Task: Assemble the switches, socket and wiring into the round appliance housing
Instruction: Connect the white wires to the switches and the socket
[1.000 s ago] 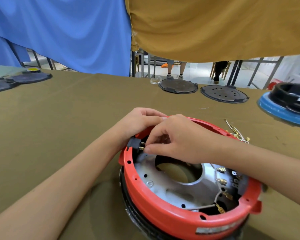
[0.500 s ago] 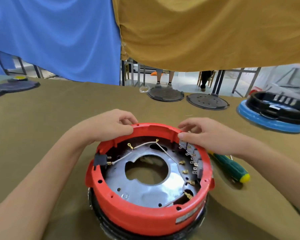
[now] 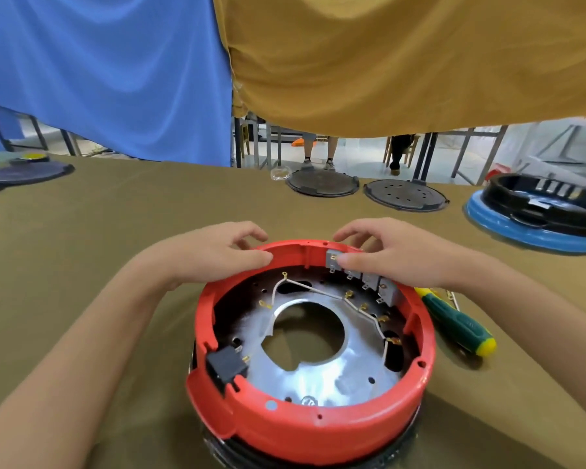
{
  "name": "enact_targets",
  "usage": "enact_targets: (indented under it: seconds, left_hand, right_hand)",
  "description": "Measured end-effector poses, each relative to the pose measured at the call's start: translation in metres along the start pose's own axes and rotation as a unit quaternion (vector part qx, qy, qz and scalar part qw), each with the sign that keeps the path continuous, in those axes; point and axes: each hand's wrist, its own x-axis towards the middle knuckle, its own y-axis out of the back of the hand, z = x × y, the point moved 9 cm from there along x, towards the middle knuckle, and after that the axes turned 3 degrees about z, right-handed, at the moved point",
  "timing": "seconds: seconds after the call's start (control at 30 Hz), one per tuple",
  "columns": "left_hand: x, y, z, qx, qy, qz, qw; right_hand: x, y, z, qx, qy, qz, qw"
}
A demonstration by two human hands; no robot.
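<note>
The round red plastic housing [image 3: 318, 424] hides its black base's near edge below the frame; the right hand [image 3: 396, 255] covers part of the grey switch row [image 3: 369, 279].

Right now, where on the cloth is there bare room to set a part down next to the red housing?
Left of the red round housing, the olive cloth is bare beyond the left hand. The strip between housing and far black discs is free too. The right side is crowded: green-handled screwdriver and right hand.

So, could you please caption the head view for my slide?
Both hands, left and right, grip the red housing rim beside the grey switches.
</note>
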Motion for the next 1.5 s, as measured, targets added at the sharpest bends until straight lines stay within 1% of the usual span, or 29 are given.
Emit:
enact_targets:
  seconds: [0.1, 0.13, 0.23, 0.3, 0.33, 0.37, 0.43, 0.47, 0.53, 0.63, 0.7, 0.9, 1.07, 1.17, 1.3, 1.4, 1.5]
  left_hand:
    - [0.006, -0.009, 0.008, 0.019, -0.025, 0.018, 0.999]
    - [0.006, -0.008, 0.006, 0.021, -0.019, 0.018, 0.999]
    - [0.003, -0.010, 0.000, -0.003, 0.006, -0.015, 1.000]
    - [0.001, -0.011, 0.000, -0.030, 0.018, -0.010, 0.999]
    - [0.002, -0.007, 0.002, -0.024, 0.012, 0.019, 0.999]
    - [0.003, 0.001, 0.006, 0.006, -0.006, 0.064, 0.998]
    - [-0.002, 0.015, 0.021, 0.069, -0.054, 0.153, 0.984]
    - [-0.006, 0.019, 0.027, 0.087, -0.068, 0.178, 0.978]
    - [-0.011, 0.018, 0.035, 0.118, -0.073, 0.192, 0.972]
    - [-0.010, 0.003, 0.038, 0.189, -0.054, 0.166, 0.966]
    - [-0.008, -0.007, 0.037, 0.209, -0.037, 0.146, 0.966]
    - [-0.001, -0.017, 0.044, 0.173, -0.044, 0.133, 0.975]
    - [0.001, -0.016, 0.050, 0.098, -0.065, 0.115, 0.986]
    - [0.009, -0.023, 0.064, 0.120, -0.095, 0.083, 0.985]
    - [0.024, -0.031, 0.073, 0.140, -0.106, 0.051, 0.983]
    - [0.028, -0.036, 0.072, 0.126, -0.109, 0.049, 0.985]
    - [0.029, -0.031, 0.071, 0.108, -0.112, 0.063, 0.986]
  right_hand:
    - [0.001, -0.005, -0.002, 0.009, 0.016, 0.003, 1.000]
    - [0.004, -0.004, -0.003, 0.008, 0.021, 0.011, 1.000]
    - [0.011, -0.001, -0.003, 0.022, 0.022, 0.028, 0.999]
    - [0.012, 0.000, 0.000, 0.033, 0.021, 0.036, 0.999]
    - [0.012, 0.000, 0.001, 0.032, 0.024, 0.040, 0.998]
    - [0.011, -0.001, 0.001, 0.028, 0.028, 0.043, 0.998]
    - [0.010, -0.002, 0.000, 0.028, 0.033, 0.048, 0.998]
    - [0.010, -0.002, 0.000, 0.031, 0.035, 0.050, 0.998]
    - [0.010, -0.002, -0.001, 0.029, 0.035, 0.050, 0.998]
    - [0.010, -0.004, -0.001, 0.025, 0.033, 0.048, 0.998]
    - [0.011, -0.004, -0.001, 0.026, 0.032, 0.046, 0.998]
    - [0.011, -0.005, -0.001, 0.029, 0.038, 0.051, 0.998]
    - [0.011, -0.006, 0.000, 0.033, 0.034, 0.047, 0.998]
    - [0.011, -0.005, 0.001, 0.035, 0.035, 0.050, 0.998]
    - [0.012, -0.005, 0.002, 0.051, 0.033, 0.049, 0.997]
    - [0.013, -0.006, 0.003, 0.054, 0.035, 0.052, 0.997]
    - [0.014, -0.007, 0.005, 0.051, 0.037, 0.054, 0.997]
